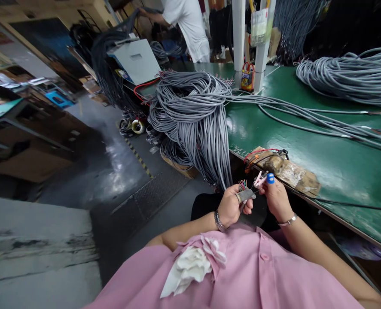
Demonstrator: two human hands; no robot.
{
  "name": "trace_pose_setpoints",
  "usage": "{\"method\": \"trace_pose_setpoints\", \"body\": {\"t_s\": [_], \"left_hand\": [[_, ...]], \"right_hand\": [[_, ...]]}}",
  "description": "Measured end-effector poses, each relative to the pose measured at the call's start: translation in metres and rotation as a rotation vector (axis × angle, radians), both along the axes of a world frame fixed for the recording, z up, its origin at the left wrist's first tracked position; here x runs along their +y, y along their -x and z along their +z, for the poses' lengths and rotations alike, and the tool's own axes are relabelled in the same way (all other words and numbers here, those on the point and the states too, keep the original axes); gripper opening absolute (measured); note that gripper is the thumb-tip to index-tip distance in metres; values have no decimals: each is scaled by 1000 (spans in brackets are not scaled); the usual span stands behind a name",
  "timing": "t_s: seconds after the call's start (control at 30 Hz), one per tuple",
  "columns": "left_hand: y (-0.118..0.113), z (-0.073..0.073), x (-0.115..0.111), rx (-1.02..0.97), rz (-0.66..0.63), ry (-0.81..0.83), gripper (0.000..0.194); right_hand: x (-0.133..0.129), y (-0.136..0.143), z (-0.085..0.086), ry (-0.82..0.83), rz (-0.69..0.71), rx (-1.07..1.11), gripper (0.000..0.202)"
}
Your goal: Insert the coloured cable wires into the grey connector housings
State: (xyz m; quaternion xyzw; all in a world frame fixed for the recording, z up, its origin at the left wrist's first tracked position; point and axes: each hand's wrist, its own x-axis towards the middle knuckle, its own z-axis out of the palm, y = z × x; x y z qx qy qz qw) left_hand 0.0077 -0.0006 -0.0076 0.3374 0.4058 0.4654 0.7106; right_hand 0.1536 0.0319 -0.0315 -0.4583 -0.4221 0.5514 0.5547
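Observation:
My left hand [230, 207] is closed around the end of a grey cable, from which a fan of thin coloured wires [242, 185] sticks up. A grey cover [245, 195] sits on one of its digits. My right hand [278, 199] is close beside it, with a blue band [270, 178] around one digit. Its fingers pinch a small pink clip [259, 179], which points toward the coloured wires. Just beyond both hands, a tape-wrapped brown block [285, 171] lies at the table edge with red, orange and black leads on it.
A large bundle of grey cables [196, 107] drapes off the green table [345, 165]. Another cable coil [351, 77] lies at the right, and loose cables stretch across the tabletop. White posts [261, 64] stand behind. A person in white [190, 25] works at the back.

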Motion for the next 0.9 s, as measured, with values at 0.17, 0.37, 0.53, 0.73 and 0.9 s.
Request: {"method": "trace_pose_setpoints", "body": {"t_s": [0.17,0.37,0.53,0.73,0.9], "left_hand": [[-2,-4,2,36,-16,10,28],[-2,-8,1,68,-8,16,28],[1,-7,-4,50,-3,4,26],[6,-3,-11,155,89,-109,32],[8,5,-9,330,128,-272,31]], "right_hand": [[8,6,-2,120,125,250,48],[9,8,-4,144,63,319,45],[3,2,1,224,178,425,53],[-3,-3,13,217,248,364,39],[-4,1,7,134,134,295,33]]}}
